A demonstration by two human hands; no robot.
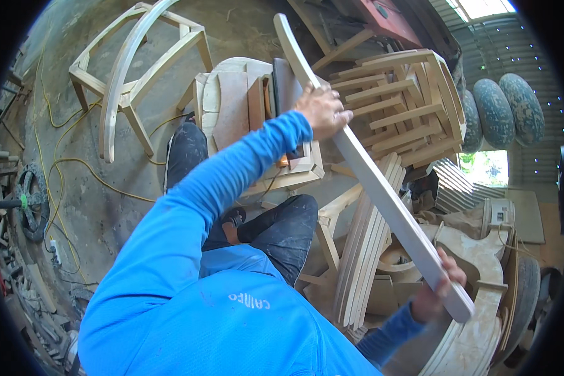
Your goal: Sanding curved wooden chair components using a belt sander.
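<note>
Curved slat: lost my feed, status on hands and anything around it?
Left hand grips curved slat mid-length. Right hand holds its near end. Stacked slats right beneath, chair frames behind.

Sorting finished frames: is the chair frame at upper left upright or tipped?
Tipped: the chair frame lies on the concrete floor, its legs pointing sideways.

head-worn fisheye, looking steeply down, close over the person's torso

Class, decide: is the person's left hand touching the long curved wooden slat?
Touching. The head view shows the left hand laid on the long curved wooden slat, fingers across its face, with no gap.
</note>
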